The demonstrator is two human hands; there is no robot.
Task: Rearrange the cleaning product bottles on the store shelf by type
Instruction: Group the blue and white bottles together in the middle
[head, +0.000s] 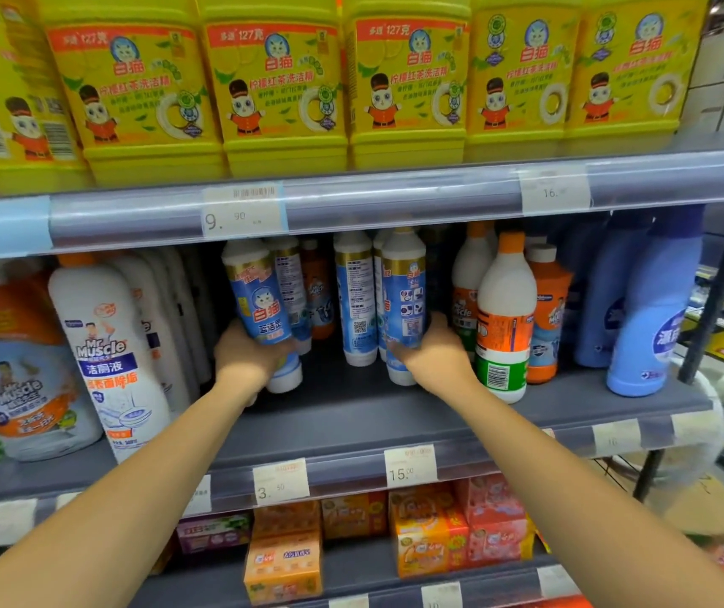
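- Left hand [248,359] is closed round a blue-labelled bottle [261,307], leaning its top toward eleven o'clock.
- Right hand [432,355] grips an upright matching bottle [404,300] on the middle shelf [351,414].
- Between them, at twelve o'clock, stands a third like bottle [355,296]; an orange-capped bottle [504,318] sits at three o'clock, nearer the right hand.
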